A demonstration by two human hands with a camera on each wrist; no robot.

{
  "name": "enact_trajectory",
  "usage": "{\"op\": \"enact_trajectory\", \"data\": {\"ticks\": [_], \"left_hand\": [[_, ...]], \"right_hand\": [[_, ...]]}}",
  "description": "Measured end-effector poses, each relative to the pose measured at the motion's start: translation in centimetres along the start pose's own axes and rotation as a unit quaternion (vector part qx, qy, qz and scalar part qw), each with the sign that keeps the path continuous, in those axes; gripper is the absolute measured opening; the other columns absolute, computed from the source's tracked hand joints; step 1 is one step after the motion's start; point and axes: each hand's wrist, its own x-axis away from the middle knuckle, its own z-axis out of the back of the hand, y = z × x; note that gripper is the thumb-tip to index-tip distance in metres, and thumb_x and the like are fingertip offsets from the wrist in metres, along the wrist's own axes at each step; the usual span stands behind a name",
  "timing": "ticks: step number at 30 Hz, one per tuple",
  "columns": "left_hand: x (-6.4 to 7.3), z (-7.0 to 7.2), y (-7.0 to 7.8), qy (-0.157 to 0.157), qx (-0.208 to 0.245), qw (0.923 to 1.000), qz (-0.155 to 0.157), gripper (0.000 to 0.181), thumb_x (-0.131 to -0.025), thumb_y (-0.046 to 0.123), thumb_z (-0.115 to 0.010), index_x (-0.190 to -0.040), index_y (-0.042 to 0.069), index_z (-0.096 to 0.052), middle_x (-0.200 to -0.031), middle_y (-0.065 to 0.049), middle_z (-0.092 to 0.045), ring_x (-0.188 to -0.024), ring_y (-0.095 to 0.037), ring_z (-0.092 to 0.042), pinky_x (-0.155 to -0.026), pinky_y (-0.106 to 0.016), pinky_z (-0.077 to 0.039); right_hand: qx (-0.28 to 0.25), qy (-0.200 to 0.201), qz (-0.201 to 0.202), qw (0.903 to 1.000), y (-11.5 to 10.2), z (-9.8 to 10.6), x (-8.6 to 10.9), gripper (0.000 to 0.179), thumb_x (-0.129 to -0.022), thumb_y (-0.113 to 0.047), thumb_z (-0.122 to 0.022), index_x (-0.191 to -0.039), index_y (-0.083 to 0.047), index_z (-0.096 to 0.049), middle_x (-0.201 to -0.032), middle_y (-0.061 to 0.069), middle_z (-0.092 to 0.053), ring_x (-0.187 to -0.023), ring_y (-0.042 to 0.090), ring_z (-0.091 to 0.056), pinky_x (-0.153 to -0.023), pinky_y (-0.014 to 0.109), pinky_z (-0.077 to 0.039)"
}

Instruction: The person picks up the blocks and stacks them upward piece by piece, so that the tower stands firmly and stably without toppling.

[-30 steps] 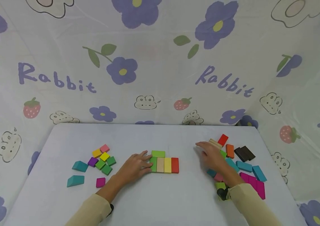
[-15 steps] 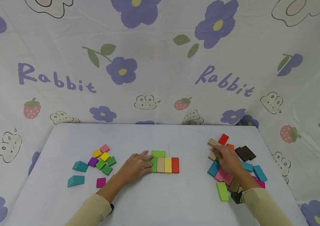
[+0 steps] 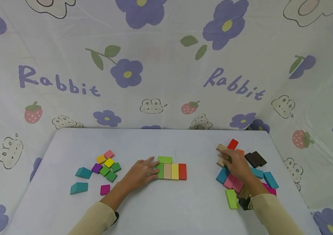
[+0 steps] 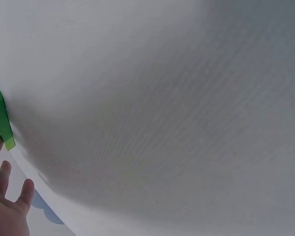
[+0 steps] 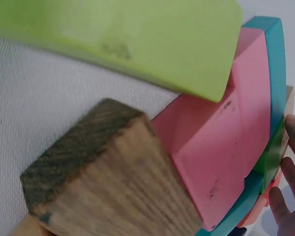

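My left hand [image 3: 138,174] rests on the table with its fingers spread against the left side of a green block [image 3: 161,173]. This block stands in a row with a beige block [image 3: 167,171], a yellow block [image 3: 174,172] and a red block [image 3: 182,172]; a light green block [image 3: 164,160] lies across the row's back left. In the left wrist view, fingertips meet the green block [image 4: 1,112]. My right hand [image 3: 238,164] reaches over the right pile, thumb and fingers at the near end of a wooden block [image 3: 220,147], which it pinches.
Around the right hand lie a blue block [image 3: 222,175], pink blocks [image 5: 211,157], a lime block [image 3: 231,199], dark brown blocks [image 3: 255,159] and a red block [image 3: 233,144]. Small cubes [image 3: 104,171] and two teal blocks [image 3: 79,188] lie at the left. A patterned cloth hangs behind the table.
My right hand has drawn back rightward from beyond the pile's left edge to the wooden block, uncovering the blue and pink blocks. The left hand has stayed at the green block.
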Motion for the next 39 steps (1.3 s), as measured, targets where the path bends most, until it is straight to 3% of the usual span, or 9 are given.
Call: {"op": "enact_trajectory", "data": {"ticks": [9, 18, 24, 28, 33, 39], "left_hand": [[0.1, -0.1, -0.3, 0.001, 0.0, 1.0, 0.001, 0.032, -0.091, 0.027, -0.074, -0.119, 0.012, -0.073, -0.137, -0.007, -0.061, -0.138, -0.034, -0.045, -0.101, -0.054, -0.046], [0.3, -0.2, -0.3, 0.007, 0.004, 1.0, 0.003, 0.033, -0.09, 0.026, -0.075, -0.119, 0.011, -0.072, -0.137, -0.008, -0.062, -0.138, -0.034, -0.045, -0.101, -0.054, -0.046], [0.2, -0.2, -0.3, -0.003, 0.015, 0.9998, 0.014, 0.034, -0.091, 0.028, -0.074, -0.121, 0.013, -0.071, -0.139, -0.006, -0.059, -0.14, -0.032, -0.042, -0.103, -0.053, -0.045], [0.2, -0.2, -0.3, 0.001, 0.022, 0.9997, 0.011, 0.033, -0.091, 0.027, -0.074, -0.121, 0.012, -0.071, -0.139, -0.006, -0.06, -0.14, -0.033, -0.042, -0.103, -0.054, -0.045], [0.1, -0.2, -0.4, 0.003, 0.02, 0.9998, 0.007, 0.033, -0.091, 0.027, -0.074, -0.12, 0.012, -0.072, -0.138, -0.007, -0.061, -0.14, -0.033, -0.043, -0.103, -0.053, -0.045], [0.1, -0.3, -0.3, 0.004, 0.023, 0.9997, 0.006, 0.033, -0.091, 0.027, -0.075, -0.12, 0.012, -0.072, -0.138, -0.006, -0.061, -0.14, -0.032, -0.043, -0.103, -0.053, -0.045]], "right_hand": [[0.006, 0.019, 0.019, 0.9996, 0.0, -0.3, -0.2, 0.037, -0.092, -0.006, -0.07, -0.128, 0.0, -0.064, -0.131, 0.025, -0.055, -0.125, 0.046, -0.046, -0.1, 0.064, -0.042], [0.053, 0.042, 0.034, 0.9971, -1.1, -1.6, -1.0, 0.038, -0.09, -0.02, -0.074, -0.123, -0.001, -0.068, -0.122, 0.024, -0.062, -0.116, 0.043, -0.053, -0.093, 0.061, -0.043], [0.018, 0.008, 0.011, 0.9998, -2.6, -2.5, -1.7, 0.041, -0.093, -0.027, -0.072, -0.123, 0.001, -0.068, -0.111, 0.018, -0.063, -0.095, 0.03, -0.059, -0.079, 0.045, -0.052], [0.014, 0.002, 0.012, 0.9998, -3.9, -3.2, -2.2, 0.041, -0.091, -0.028, -0.074, -0.119, 0.002, -0.07, -0.096, 0.011, -0.064, -0.084, 0.023, -0.055, -0.068, 0.034, -0.049], [-0.015, 0.003, 0.022, 0.9996, -5.4, -4.1, -2.9, 0.03, -0.09, -0.018, -0.075, -0.112, 0.003, -0.073, -0.089, 0.009, -0.064, -0.081, 0.021, -0.055, -0.068, 0.031, -0.047], [-0.065, 0.0, 0.014, 0.9978, -6.9, -5.1, -3.3, 0.022, -0.092, -0.009, -0.07, -0.11, 0.003, -0.074, -0.091, 0.01, -0.066, -0.081, 0.02, -0.058, -0.068, 0.029, -0.05]]}}
